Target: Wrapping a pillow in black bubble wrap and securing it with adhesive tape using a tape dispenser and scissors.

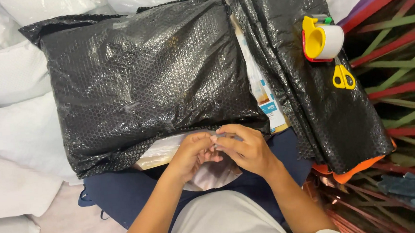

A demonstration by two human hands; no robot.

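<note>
At parcel (151,81) edge, perhaps pinching hands (222,152)

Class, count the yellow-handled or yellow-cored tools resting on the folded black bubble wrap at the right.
2: a tape dispenser with a yellow core near the top, and yellow-handled scissors just below it. Others may lie hidden under the wrap.
</note>
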